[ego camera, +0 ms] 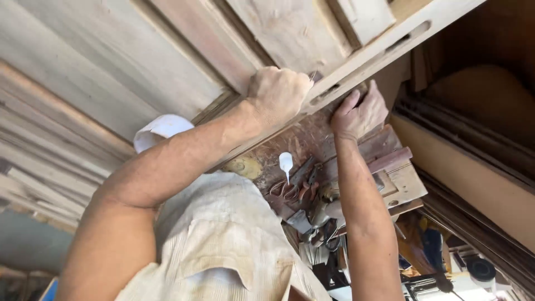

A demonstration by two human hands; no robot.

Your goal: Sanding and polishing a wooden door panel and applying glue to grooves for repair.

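Nearest my camera, both bare forearms reach forward over a pale ribbed shirt (223,239). My left hand (277,95) is clenched into a fist, fingers pressed together, resting on the edge of a long wooden rail (384,47) with slots cut in it; I cannot tell what the fist grips. My right hand (359,114) lies just beside it under that rail, fingers pressed together against the wood. Below the hands, a cluttered surface (409,181) carries tools and a white plastic spoon (286,163).
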